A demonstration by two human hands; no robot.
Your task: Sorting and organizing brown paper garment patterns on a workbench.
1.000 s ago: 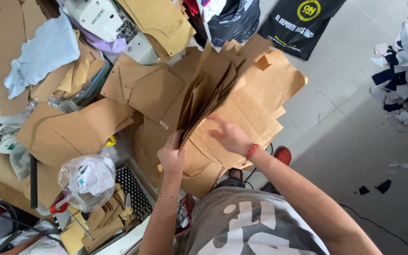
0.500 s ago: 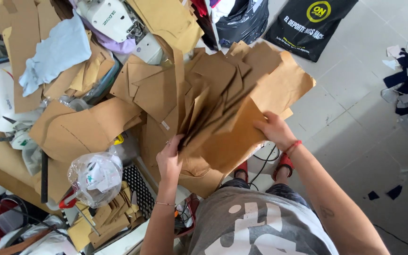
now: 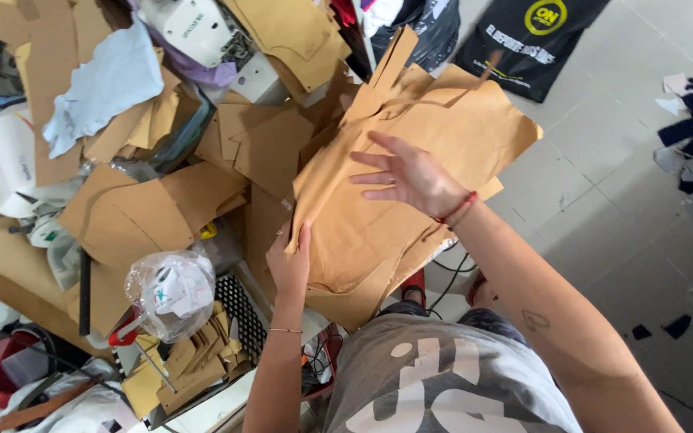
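Left hand (image 3: 292, 266) grips, seemingly; right hand (image 3: 410, 175) flat.

Bright, even daylight; soft shadows, slight blur.

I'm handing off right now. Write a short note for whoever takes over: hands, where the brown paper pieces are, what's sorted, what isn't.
Left hand: grips the lower left edge of the held stack of brown paper pattern pieces.
Right hand: open, fingers spread, flat on the top sheet.
Stack is held over the floor, beside the table.
More loose brown pieces cover the table, with a plastic bag and a pale blue cloth.
Done: one bundle gathered in hand.
Left: the table pile lies unsorted.
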